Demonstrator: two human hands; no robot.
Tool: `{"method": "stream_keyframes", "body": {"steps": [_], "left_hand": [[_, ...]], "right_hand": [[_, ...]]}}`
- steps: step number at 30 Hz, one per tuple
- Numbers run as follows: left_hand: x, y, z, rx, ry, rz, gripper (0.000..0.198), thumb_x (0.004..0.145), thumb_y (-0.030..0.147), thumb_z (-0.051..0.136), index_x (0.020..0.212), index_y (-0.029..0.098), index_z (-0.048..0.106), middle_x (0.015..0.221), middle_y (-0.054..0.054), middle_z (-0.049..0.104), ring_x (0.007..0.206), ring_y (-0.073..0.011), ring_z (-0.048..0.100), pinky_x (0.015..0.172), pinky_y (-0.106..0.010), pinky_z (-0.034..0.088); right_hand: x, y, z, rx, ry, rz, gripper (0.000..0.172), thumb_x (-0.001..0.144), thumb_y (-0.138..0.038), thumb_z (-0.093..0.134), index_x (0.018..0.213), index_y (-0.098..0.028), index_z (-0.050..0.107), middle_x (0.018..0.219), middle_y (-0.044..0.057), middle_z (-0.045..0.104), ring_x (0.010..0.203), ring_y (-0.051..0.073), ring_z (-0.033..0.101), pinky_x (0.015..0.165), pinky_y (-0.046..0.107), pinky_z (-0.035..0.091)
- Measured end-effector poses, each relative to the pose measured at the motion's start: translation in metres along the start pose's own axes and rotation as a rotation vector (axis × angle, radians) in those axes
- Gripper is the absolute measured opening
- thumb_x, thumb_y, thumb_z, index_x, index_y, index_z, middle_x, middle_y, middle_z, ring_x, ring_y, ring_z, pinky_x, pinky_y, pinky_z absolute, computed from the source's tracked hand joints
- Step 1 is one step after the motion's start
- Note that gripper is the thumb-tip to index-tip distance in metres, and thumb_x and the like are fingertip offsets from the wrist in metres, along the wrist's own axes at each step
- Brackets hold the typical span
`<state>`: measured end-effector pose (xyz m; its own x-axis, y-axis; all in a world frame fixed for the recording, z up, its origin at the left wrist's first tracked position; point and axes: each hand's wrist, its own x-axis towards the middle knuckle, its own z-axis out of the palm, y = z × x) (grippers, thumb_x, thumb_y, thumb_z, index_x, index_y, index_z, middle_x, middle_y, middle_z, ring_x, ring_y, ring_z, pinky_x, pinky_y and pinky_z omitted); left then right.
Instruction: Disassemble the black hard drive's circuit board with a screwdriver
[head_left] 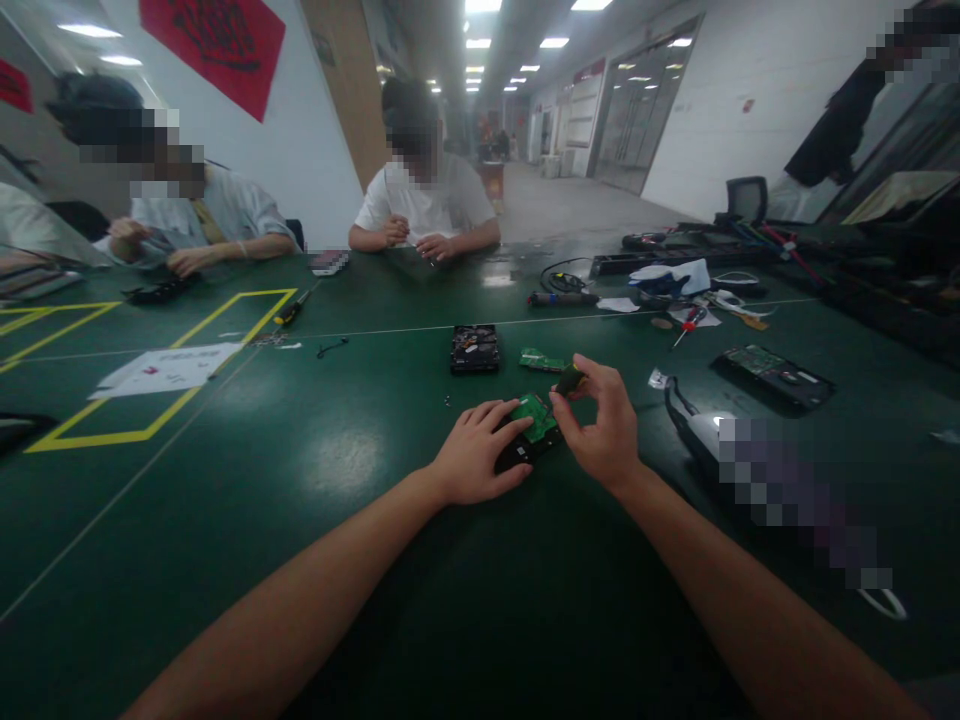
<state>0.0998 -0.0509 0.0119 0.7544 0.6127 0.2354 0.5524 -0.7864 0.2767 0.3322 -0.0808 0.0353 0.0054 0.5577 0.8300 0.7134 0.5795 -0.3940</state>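
Note:
A hard drive (519, 452) with a green circuit board (537, 412) facing up lies on the table in front of me. My left hand (484, 455) holds it down from the left, with the fingers over the board and the thumb along the near edge. My right hand (606, 420) pinches the dark handle of a screwdriver (571, 381). Its tip points down toward the right part of the board; whether it touches is too small to tell. Just behind lie a loose green circuit board (541, 360) and a second hard drive (475, 349).
At right are another drive (776, 377), a red-handled screwdriver (690, 322), cables and a partly blurred long object (795, 500). Tiny screws (448, 400) lie left of my hands. A yellow-handled screwdriver (292, 308) and paper (165, 370) lie further left. Two people sit across the green table (337, 560).

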Motion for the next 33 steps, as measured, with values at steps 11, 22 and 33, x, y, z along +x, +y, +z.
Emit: {"method": "stream_keyframes", "body": {"steps": [11,22,33], "left_hand": [[-0.0003,0.0002,0.0007,-0.022,0.006,-0.006,0.075,0.090,0.060,0.064,0.156,0.031,0.045,0.166,-0.011,0.037,0.149,-0.0416,0.035,0.117,-0.063,0.034],[-0.0001,0.0007,-0.0011,-0.014,-0.002,-0.001,0.076,0.091,0.062,0.063,0.157,0.030,0.044,0.166,-0.011,0.037,0.149,-0.0408,0.035,0.117,-0.062,0.035],[-0.0002,0.0011,-0.0013,-0.013,-0.006,-0.008,0.075,0.091,0.062,0.063,0.157,0.030,0.044,0.166,-0.011,0.037,0.149,-0.0407,0.035,0.117,-0.063,0.035]], "right_hand": [[-0.0036,0.0015,0.0009,0.066,-0.032,-0.001,0.071,0.092,-0.014,0.064,0.155,-0.030,0.037,0.135,0.011,0.062,0.100,0.024,0.072,0.091,0.046,0.064],[0.0013,-0.0002,-0.0035,-0.007,-0.011,-0.031,0.067,0.090,-0.017,0.069,0.151,-0.032,0.044,0.128,0.010,0.063,0.098,0.026,0.067,0.081,0.047,0.064],[0.0028,-0.0019,-0.0043,-0.012,-0.047,-0.015,0.063,0.093,-0.019,0.068,0.150,-0.033,0.045,0.120,0.008,0.062,0.091,0.022,0.065,0.080,0.044,0.062]]}}
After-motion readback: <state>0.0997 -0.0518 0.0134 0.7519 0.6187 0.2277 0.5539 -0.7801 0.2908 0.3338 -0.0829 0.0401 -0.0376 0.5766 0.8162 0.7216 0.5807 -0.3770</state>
